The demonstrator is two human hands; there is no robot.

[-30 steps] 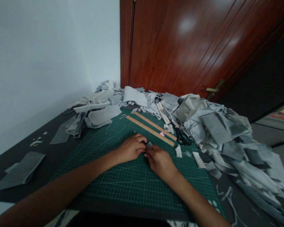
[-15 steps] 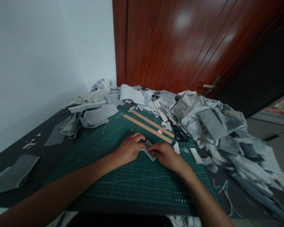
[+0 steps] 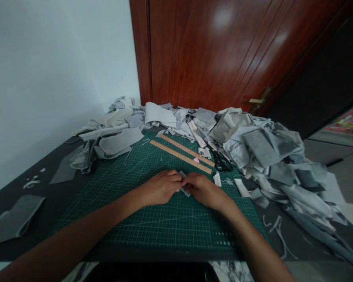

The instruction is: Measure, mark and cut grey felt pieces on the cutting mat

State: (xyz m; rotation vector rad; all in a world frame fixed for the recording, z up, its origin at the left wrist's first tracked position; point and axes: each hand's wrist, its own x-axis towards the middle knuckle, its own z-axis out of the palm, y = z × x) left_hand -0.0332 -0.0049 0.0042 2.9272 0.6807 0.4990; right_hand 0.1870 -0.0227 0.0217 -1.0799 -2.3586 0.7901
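Observation:
Between my two hands is a small piece of grey fabric [image 3: 186, 190], low over the green cutting mat [image 3: 153, 231]. My left hand [image 3: 164, 187] has its fingers closed on the fabric's left edge. Opposite it, my right hand [image 3: 201, 189] pinches the same piece, fingers bent over its right side. The fingertips of both hands almost meet, so the fabric's middle is partly hidden. Just beyond the hands lie two wooden rulers [image 3: 181, 157], side by side and slanting, with a small pink piece [image 3: 196, 159] on them.
Black-handled scissors [image 3: 222, 161] lie right of the rulers. A large heap of grey and cream fabric scraps [image 3: 253, 143] fills the right and back. More scraps [image 3: 117, 143] are piled back left. A folded grey cloth [image 3: 17, 219] lies at the left on the dark table [image 3: 61, 196].
My left hand has closed further, and the hands have drawn closer together over the fabric, covering more of it. The view has shifted slightly.

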